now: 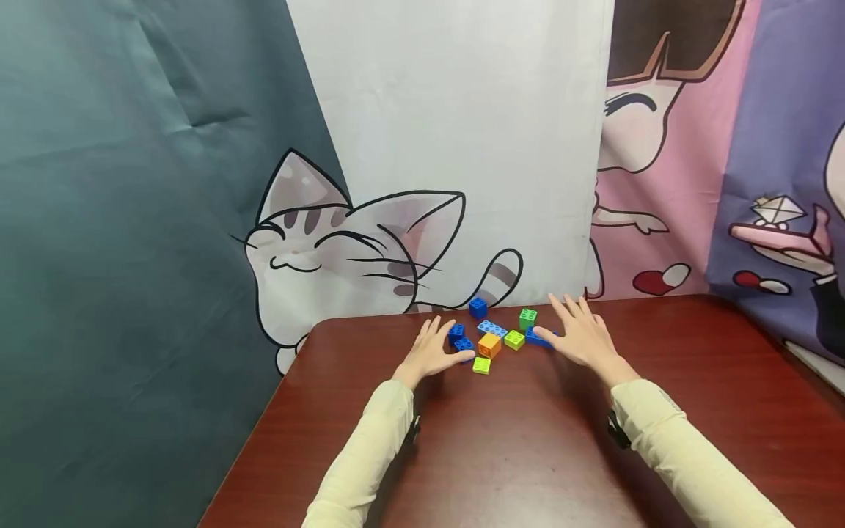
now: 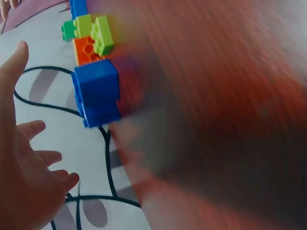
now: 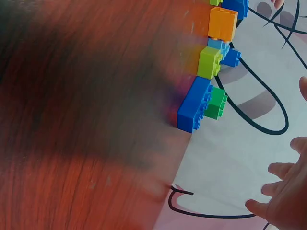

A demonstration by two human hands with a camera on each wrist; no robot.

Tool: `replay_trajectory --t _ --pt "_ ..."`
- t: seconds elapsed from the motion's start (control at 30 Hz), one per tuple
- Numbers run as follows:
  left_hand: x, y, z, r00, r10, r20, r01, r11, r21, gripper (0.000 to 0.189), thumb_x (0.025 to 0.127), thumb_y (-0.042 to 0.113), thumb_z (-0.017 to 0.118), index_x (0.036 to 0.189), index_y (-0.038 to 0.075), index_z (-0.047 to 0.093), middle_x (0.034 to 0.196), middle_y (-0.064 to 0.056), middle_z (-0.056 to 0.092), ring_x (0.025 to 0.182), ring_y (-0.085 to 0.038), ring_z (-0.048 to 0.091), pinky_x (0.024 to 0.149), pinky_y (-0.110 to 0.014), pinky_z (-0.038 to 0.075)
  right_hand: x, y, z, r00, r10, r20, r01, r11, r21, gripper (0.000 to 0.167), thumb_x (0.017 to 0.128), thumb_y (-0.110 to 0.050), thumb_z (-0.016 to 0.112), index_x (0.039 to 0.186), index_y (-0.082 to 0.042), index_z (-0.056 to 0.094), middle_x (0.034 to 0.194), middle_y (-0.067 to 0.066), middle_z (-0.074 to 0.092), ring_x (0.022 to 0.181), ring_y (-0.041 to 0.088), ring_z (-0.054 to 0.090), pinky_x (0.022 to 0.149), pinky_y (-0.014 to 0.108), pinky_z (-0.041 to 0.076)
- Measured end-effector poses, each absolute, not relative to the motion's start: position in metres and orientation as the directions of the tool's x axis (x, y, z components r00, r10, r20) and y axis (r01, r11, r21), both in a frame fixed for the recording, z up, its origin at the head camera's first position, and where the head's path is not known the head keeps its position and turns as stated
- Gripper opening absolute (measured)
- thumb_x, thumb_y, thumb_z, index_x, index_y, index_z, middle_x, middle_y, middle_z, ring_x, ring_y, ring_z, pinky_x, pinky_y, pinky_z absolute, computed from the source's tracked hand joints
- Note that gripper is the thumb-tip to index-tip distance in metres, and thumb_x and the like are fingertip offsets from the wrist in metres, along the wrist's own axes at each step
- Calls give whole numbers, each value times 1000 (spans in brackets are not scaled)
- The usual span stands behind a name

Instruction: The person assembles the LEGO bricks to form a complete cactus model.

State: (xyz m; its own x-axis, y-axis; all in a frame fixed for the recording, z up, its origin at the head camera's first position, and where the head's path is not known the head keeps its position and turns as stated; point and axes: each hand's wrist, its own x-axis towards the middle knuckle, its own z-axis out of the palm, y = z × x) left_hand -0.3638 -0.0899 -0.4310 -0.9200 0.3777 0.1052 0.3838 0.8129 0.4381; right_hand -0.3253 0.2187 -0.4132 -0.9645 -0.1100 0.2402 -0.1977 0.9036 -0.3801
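Observation:
Several toy building blocks lie grouped near the far edge of the table. My left hand (image 1: 429, 355) hovers at the group's left side, fingers spread, beside two blue blocks (image 1: 464, 347). My right hand (image 1: 586, 336) is held over the right side, its thumb partly covering a long blue block (image 1: 532, 337). Between the hands are an orange block (image 1: 489, 345), two lime blocks (image 1: 482, 366), a light blue block (image 1: 491, 328) and a green block (image 1: 527, 318). Farther back sits another blue block (image 1: 478, 308). Neither hand holds anything; in both wrist views the fingers are apart from the blocks.
The dark red wooden table (image 1: 502, 447) extends toward me and to both sides. Right behind its far edge hangs a cloth backdrop (image 1: 462, 110) printed with a cartoon cat and figures. Shadows of the hands fall on the tabletop.

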Motion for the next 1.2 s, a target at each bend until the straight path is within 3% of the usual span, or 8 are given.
replay_trajectory --t 0.17,0.33,0.5,0.63,0.83,1.0,1.2 --pt "-367 -73 -425 -892 411 190 453 798 397 74 85 57 62 142 13 49 145 -17 46 135 -32 36 111 -51 38 -335 221 -414 -965 -99 244 -193 897 -397 86 93 -61 47 154 -4 24 155 33 25 142 57 16 111 71 20" --pt "-372 -55 -427 -862 444 242 504 802 322 63 89 52 59 137 12 55 135 -13 56 126 -27 45 108 -45 42 -342 224 -420 -959 -93 267 -204 883 -424 83 93 -54 52 152 -2 26 152 33 30 140 56 23 110 70 24" --pt "-376 -37 -436 -846 447 292 518 819 247 51 92 45 59 128 10 62 121 -10 64 109 -22 53 96 -35 48 -348 226 -430 -961 -87 262 -216 829 -516 80 95 -45 56 151 4 26 151 33 32 138 54 27 110 69 25" --pt "-381 -22 -446 -829 443 340 521 833 185 42 92 40 62 120 9 67 110 -8 68 99 -21 56 91 -33 47 -354 227 -445 -967 -80 241 -212 779 -590 73 97 -33 56 148 10 26 147 38 33 135 56 31 109 67 29" --pt "-386 -7 -462 -864 373 339 450 874 186 41 88 41 68 115 11 69 102 -6 71 89 -20 57 82 -34 37 -357 220 -467 -981 -48 189 -160 749 -643 66 97 -25 56 146 11 30 143 40 37 132 55 37 108 65 33" --pt "-387 -2 -465 -911 312 271 355 927 124 43 86 47 69 111 11 68 99 -5 71 91 -21 59 83 -37 34 -362 210 -476 -990 -29 141 -119 722 -681 65 96 -24 57 145 11 32 141 38 42 130 52 42 108 62 36" --pt "-394 10 -463 -930 280 240 326 928 181 46 85 43 71 114 9 62 101 -6 72 94 -24 64 81 -37 34 -370 205 -483 -992 41 120 -59 691 -720 63 95 -25 59 143 10 36 140 37 43 128 52 44 107 62 36"
